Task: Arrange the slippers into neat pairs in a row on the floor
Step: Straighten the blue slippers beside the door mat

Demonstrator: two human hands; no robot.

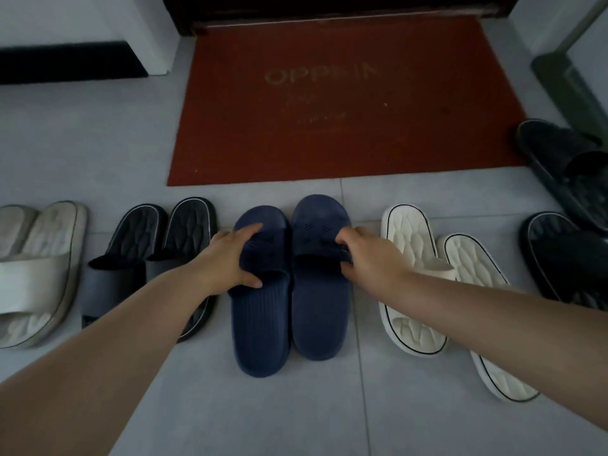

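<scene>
Two navy blue slippers lie side by side in the middle of the grey tile floor, toes pointing away from me. My left hand [230, 258] grips the strap of the left navy slipper [260, 327], thumb under its near edge. My right hand [365, 258] pinches the strap of the right navy slipper [320, 317]. To the left sits a dark grey pair [151, 258], and a beige pair [36, 271] lies at the far left. Right of the navy pair, two white slippers [418, 278] overlap unevenly. Two black slippers [566, 258] lie apart at the far right.
A red doormat [345, 103] with faded lettering lies just beyond the row, in front of a dark door threshold. A white wall with black skirting [65, 60] stands at the back left. A dark green frame [572, 90] leans at the back right.
</scene>
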